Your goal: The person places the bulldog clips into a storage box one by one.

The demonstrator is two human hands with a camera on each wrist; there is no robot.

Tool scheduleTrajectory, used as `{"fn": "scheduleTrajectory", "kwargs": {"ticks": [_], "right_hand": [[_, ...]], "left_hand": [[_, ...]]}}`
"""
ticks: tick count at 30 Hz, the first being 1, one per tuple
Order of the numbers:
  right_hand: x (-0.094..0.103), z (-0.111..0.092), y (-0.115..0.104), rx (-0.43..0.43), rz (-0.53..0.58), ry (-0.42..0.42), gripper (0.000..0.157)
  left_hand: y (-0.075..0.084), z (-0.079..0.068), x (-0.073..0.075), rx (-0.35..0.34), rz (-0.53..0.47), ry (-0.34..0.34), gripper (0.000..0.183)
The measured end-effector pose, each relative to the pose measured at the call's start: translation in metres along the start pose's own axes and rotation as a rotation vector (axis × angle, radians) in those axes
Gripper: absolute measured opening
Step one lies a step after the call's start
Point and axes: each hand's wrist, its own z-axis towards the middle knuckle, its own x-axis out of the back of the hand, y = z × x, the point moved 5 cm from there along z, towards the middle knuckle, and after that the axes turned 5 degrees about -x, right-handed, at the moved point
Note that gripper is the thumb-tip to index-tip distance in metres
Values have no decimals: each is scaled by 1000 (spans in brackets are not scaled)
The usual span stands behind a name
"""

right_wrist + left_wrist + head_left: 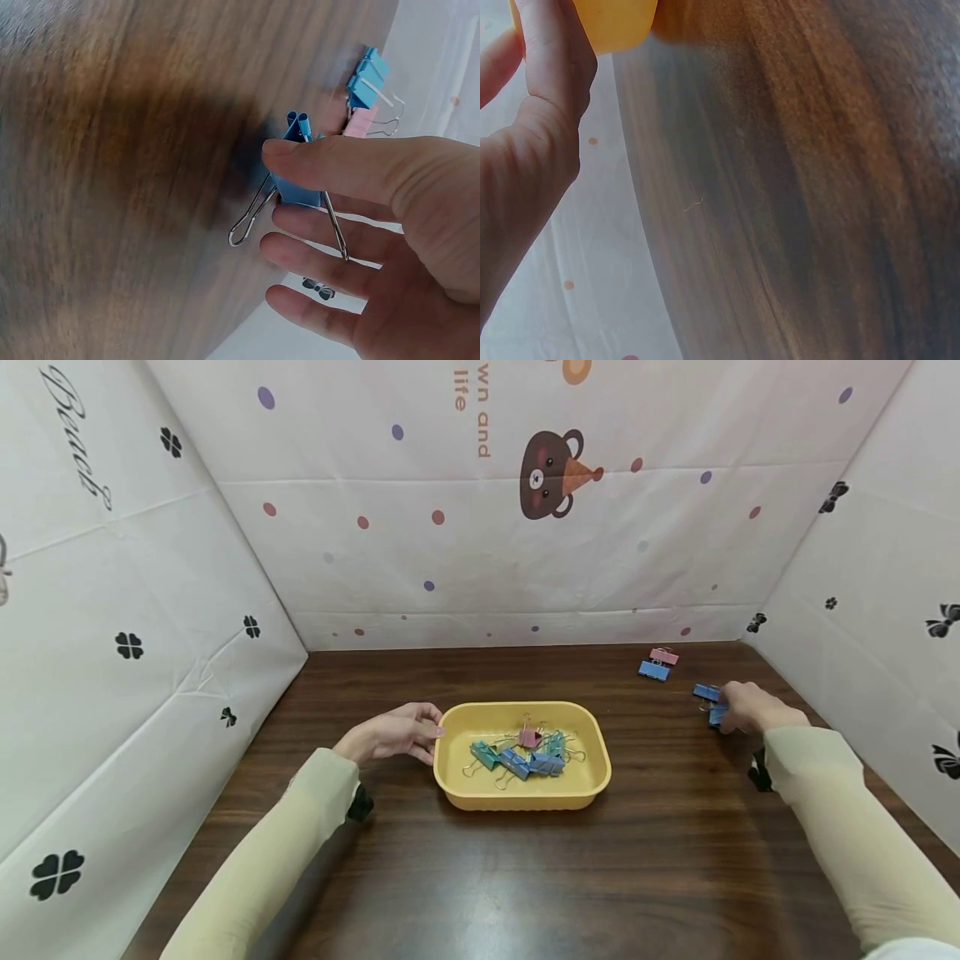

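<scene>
Fingers (pixel 304 223) of the right hand (pixel 753 706) pinch a blue binder clip (pixel 298 196) while the left hand (pixel 397 732) grips a yellow tray (pixel 517 802)

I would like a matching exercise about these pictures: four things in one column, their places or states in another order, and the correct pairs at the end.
1. Left hand
2. Right hand
3. Yellow tray
4. Pink clip outside the tray

A. Contains several clips
B. Lies next to a blue clip, towards the table's back
C. Has its grip on another blue clip
D. Has its grip on the tray's left end

Pairs: 1-D, 2-C, 3-A, 4-B
</scene>
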Motion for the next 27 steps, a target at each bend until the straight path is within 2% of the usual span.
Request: {"fn": "scheduleTrajectory", "kwargs": {"ticks": [5,10,16,21,27], "right_hand": [[3,1,-8,11,4,7,54],[7,-1,-18,33,-22,53,57],[10,-3,-30,46,5,86,51],[14,-4,-41,81,18,101,46],[20,-4,-54,127,-26,143,48]], "left_hand": [[0,0,0,-7,0,-8,24],[-1,0,0,-10,3,-15,24],[-1,0,1,-10,1,-12,23],[-1,0,0,-5,-3,-10,23],[-2,0,1,-9,-2,-11,23]]}}
